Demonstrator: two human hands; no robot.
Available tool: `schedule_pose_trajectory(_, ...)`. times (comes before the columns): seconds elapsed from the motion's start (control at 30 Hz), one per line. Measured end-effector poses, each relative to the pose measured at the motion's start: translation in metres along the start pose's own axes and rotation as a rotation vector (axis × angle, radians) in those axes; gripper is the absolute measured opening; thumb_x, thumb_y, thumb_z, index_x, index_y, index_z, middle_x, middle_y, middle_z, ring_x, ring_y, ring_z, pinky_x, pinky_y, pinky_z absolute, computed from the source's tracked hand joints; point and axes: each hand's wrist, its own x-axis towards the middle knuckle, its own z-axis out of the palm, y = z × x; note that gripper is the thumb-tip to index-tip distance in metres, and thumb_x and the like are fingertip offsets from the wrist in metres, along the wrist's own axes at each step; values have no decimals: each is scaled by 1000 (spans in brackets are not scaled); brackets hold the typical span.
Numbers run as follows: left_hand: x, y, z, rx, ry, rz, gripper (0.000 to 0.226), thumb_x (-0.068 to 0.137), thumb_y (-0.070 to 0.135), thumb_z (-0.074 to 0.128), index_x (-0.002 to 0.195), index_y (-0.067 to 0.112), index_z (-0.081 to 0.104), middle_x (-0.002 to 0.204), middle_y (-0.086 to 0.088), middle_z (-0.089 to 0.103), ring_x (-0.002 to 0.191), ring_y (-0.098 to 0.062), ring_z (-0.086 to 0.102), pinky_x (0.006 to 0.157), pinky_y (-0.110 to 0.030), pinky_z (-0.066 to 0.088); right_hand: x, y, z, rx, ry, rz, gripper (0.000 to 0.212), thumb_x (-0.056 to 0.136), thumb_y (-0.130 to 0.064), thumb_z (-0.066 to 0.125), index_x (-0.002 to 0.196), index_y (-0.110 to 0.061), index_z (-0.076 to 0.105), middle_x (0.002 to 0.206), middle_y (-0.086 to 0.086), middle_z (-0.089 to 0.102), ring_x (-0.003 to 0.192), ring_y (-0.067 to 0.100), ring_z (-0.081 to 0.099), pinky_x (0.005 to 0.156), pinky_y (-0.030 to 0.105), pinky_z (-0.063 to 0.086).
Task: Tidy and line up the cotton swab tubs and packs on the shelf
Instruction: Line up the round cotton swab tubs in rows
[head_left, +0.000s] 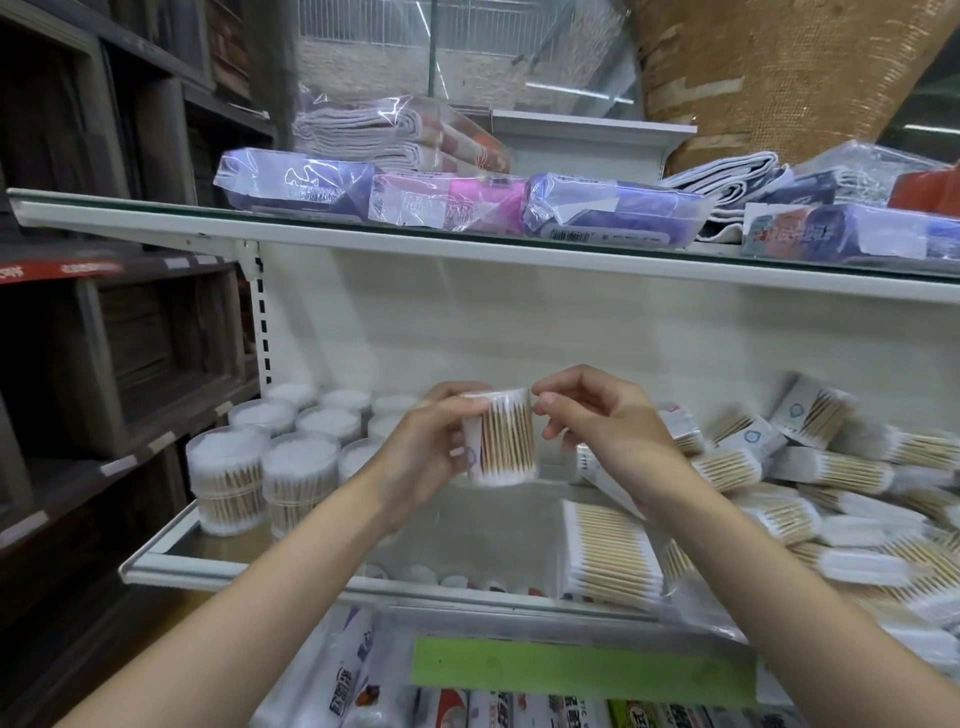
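At three o'clock your heap of swab packs (852, 499) runs off the frame edge; your left hand (423, 447) hides part of the held tub (504, 439); its label is blurred.

- A small clear plastic pack of wooden-stemmed cotton swabs (503, 439), white tips at top and bottom, is upright above the middle of the glass shelf (156, 564), gripped by the left hand (423, 441) and touched at its top right corner by the right hand (605, 421).
- Round clear plastic tubs of cotton swabs (298, 475) stand upright in rows at the shelf's left end.
- Flat clear packs of cotton swabs (610, 556) lie jumbled across the right part, one flat at the front edge.
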Motion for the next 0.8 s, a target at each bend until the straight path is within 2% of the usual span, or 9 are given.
schedule_pose_trajectory(0.07,2,4,1,137,111,41,45,56,25,69,97,14,54,87,-5,56,74,-17,56,59,-28,47,2,0,4,-168,-8,-15,8,85,-17,67,90,-22,67,81,-4,68,72,10,63,72,29,52)
schedule_pose_trajectory(0.13,7,9,1,349,210,72,58,54,34,73,103,13,48,92,-3,55,80,-17,59,64,-30,48,4,-2,9,-337,-57,2,25,82,-25,70,106,-28,63,98,-9,66,77,8,60,80,29,51)
schedule_pose_trajectory(0.2,11,16,-2,579,242,98,71,52,44,78,106,11,44,90,-3,53,80,-17,57,69,-31,47,7,-4,15,-420,-103,35,50,79,-35,72,124,-31,51,109,-12,62,81,4,59,79,23,47)
schedule_pose_trajectory(0.3,16,23,-7,756,227,91,66,65,51,78,105,10,46,90,-4,54,85,-21,58,77,-38,51,15,-1,26,-506,-134,37,68,78,-44,71,136,-28,39,116,-5,57,99,15,61,82,27,46)
schedule_pose_trajectory(0.4,16,30,-12,765,205,80,45,85,48,61,102,8,54,97,-9,60,95,-26,62,86,-44,54,26,5,35,-545,-98,37,68,78,-43,71,135,-20,42,110,1,56,93,21,61,87,33,49)
schedule_pose_trajectory(0.5,18,42,-25,745,155,66,34,96,36,46,95,6,62,99,-10,66,98,-25,63,87,-40,54,37,12,40,-536,-133,94,61,78,-36,72,131,-14,48,108,1,57,88,19,61,87,32,50)
schedule_pose_trajectory(0.6,18,48,-43,888,155,104,28,96,21,46,91,6,69,98,-8,69,100,-22,62,89,-33,47,44,20,45,-538,-207,144,60,77,-31,73,129,-15,49,105,-1,55,94,19,60,87,32,51)
schedule_pose_trajectory(0.7,19,49,-58,1004,165,109,27,92,10,44,91,5,70,98,-7,70,100,-21,61,90,-32,45,45,26,54,-661,-284,129,58,77,-28,73,128,-18,47,109,1,53,87,15,52,64,15,41)
schedule_pose_trajectory(0.8,21,49,-66,1008,144,84,28,91,4,41,88,5,69,94,-6,69,102,-23,61,95,-34,46,48,35,64,-721,-322,150,60,77,-28,73,129,-17,44,118,7,48,89,16,47,68,24,35)
